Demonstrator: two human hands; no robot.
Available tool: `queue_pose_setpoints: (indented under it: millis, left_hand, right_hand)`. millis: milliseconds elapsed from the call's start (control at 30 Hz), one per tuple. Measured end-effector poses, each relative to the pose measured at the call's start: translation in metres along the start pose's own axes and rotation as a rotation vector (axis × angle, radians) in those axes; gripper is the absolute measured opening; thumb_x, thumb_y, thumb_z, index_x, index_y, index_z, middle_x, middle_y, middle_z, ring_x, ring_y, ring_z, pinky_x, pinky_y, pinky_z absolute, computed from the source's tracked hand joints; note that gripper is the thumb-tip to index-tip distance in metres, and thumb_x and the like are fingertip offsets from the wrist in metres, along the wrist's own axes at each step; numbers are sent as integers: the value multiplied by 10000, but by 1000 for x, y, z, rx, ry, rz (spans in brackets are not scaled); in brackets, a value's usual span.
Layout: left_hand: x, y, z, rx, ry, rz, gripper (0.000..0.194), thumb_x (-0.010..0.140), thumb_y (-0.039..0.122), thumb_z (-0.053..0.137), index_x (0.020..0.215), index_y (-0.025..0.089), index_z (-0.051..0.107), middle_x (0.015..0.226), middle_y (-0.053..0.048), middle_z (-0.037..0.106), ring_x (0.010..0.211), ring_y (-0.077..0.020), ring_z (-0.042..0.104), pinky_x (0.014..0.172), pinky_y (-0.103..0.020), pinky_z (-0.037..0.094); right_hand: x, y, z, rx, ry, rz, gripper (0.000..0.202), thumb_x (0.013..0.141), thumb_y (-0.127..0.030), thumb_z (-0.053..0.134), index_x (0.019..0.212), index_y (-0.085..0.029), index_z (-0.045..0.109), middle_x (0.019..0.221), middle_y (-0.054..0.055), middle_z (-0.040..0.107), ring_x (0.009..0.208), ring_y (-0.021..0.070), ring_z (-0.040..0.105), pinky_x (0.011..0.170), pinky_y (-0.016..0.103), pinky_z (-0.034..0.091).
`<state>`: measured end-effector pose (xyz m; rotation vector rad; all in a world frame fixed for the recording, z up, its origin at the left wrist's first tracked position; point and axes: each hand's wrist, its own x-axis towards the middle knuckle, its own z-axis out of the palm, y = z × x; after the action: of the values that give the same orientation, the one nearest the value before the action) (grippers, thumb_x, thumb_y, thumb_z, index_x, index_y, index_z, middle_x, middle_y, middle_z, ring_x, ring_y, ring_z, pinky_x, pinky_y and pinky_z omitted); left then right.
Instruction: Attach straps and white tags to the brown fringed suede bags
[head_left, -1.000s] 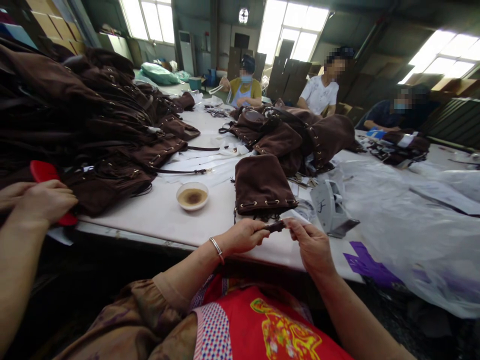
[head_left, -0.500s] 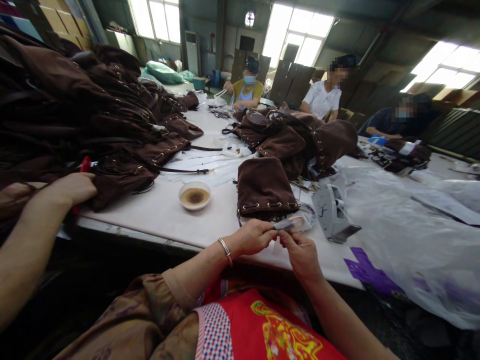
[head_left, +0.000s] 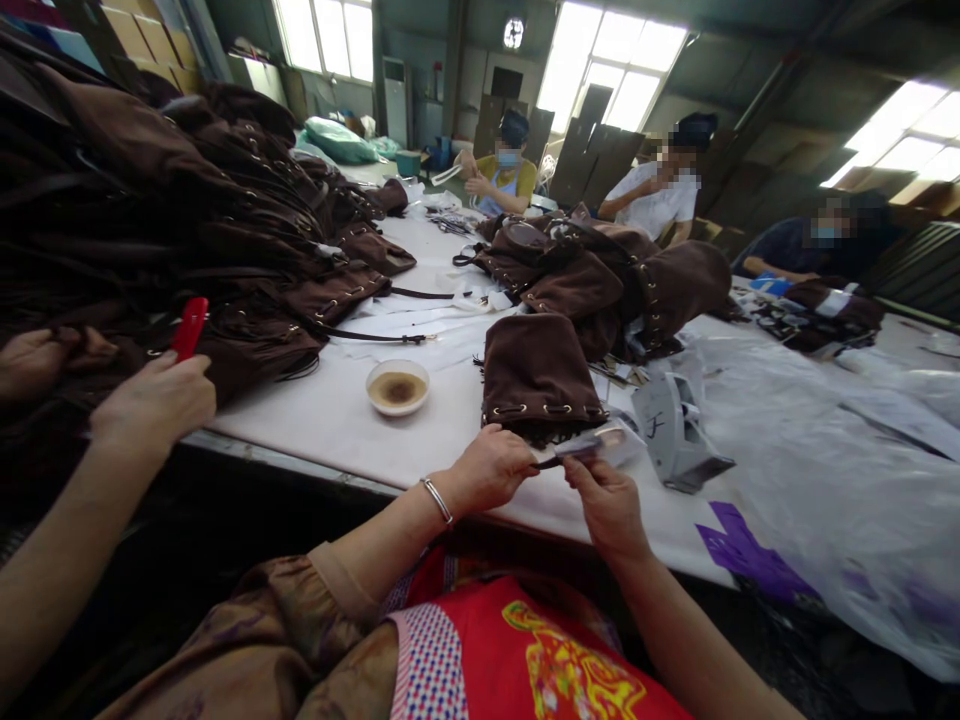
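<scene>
My left hand (head_left: 499,468), with a silver bangle at the wrist, is closed on one end of a small dark strip. My right hand (head_left: 604,495) pinches the same strip, which has a clear plastic wrapping (head_left: 600,440) around its far part. Just beyond my hands a brown drawstring bag (head_left: 536,370) lies on the white table (head_left: 337,430), its gold eyelets toward me. To the right of the bag stands a grey tape dispenser (head_left: 675,435). A white bowl (head_left: 397,388) with brownish contents sits left of the bag.
Brown bags (head_left: 225,200) are heaped at the left, and more bags (head_left: 600,270) lie behind the single one. At the far left a co-worker's hand (head_left: 161,400) holds a red tool (head_left: 190,328). Plastic sheeting (head_left: 810,470) covers the right side. Several people sit across the table.
My hands have drawn slightly apart along the strip, and more of it shows between them. The co-worker's hand and red tool at the left have lifted. The view has shifted a little.
</scene>
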<state>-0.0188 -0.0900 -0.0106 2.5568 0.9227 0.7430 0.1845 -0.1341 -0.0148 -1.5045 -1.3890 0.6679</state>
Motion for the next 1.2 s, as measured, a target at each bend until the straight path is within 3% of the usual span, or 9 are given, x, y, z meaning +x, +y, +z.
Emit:
queue_pose_setpoints:
  millis: [200, 367, 467, 533, 667, 833, 967, 1033, 1200]
  left_hand:
    - [5, -1, 1, -20, 51, 26, 204, 923, 243, 515, 809, 172, 669, 863, -67, 693, 886, -177, 616, 848, -323, 402]
    - [-8, -2, -5, 65, 120, 6, 161, 921, 269, 534, 914, 194, 676, 933, -72, 677, 1042, -212, 573, 1010, -413, 337]
    - [-21, -9, -8, 127, 169, -7, 208, 882, 306, 606, 1056, 208, 666, 1084, -95, 641, 1154, -256, 501, 1010, -428, 340]
    - [-27, -16, -7, 202, 214, -84, 190, 881, 293, 601, 1037, 214, 677, 1132, -102, 607, 1102, -256, 502, 947, -407, 376]
    - [-33, -29, -2, 264, 190, -174, 246, 939, 224, 458, 841, 193, 682, 895, -64, 558, 815, -174, 487, 732, -292, 402]
    - [-29, -27, 2, 184, 136, -147, 302, 950, 184, 372, 853, 181, 658, 856, -34, 514, 758, -141, 446, 685, -238, 393]
    - [-33, -24, 6, 72, 69, -119, 261, 929, 179, 403, 910, 172, 664, 851, -39, 529, 756, -140, 469, 704, -236, 435]
    - [-40, -24, 8, -46, 80, -98, 249, 892, 132, 427, 956, 161, 666, 863, -52, 545, 775, -144, 506, 726, -243, 466]
    - [-58, -17, 3, -268, 144, -103, 335, 779, 44, 478, 1047, 134, 659, 949, -87, 628, 869, -158, 595, 823, -266, 500]
  right_hand:
    - [-3, 0, 19, -6, -103, -130, 199, 809, -410, 690, 893, -248, 769, 888, 44, 750, 848, 234, 666, 822, 362, 493]
    - [-3, 2, 27, 79, -86, -190, 159, 787, -380, 715, 871, -256, 766, 909, 37, 739, 875, 237, 655, 872, 397, 499]
    - [-1, -1, 28, 118, -64, -242, 146, 820, -364, 679, 873, -248, 750, 927, 45, 715, 883, 226, 638, 894, 411, 494]
    - [1, -3, 28, 97, -51, -257, 142, 825, -363, 671, 866, -246, 739, 917, 52, 704, 867, 226, 636, 895, 418, 490]
    - [4, -4, 31, 68, -113, -245, 150, 806, -396, 676, 853, -267, 736, 900, 53, 706, 878, 240, 631, 886, 423, 486]
    - [11, -2, 38, 81, -284, -281, 185, 793, -404, 650, 867, -275, 760, 902, 49, 727, 847, 237, 637, 820, 386, 498]
    - [16, 5, 50, -71, -478, -290, 158, 780, -346, 632, 735, -262, 759, 695, 29, 688, 662, 197, 588, 667, 316, 461]
    - [16, 9, 56, -204, -492, -284, 192, 806, -304, 601, 694, -253, 748, 662, 24, 673, 635, 181, 571, 649, 295, 435]
    - [11, 15, 61, -381, -455, -292, 242, 877, -284, 525, 798, -226, 747, 800, 53, 715, 765, 199, 628, 749, 315, 454]
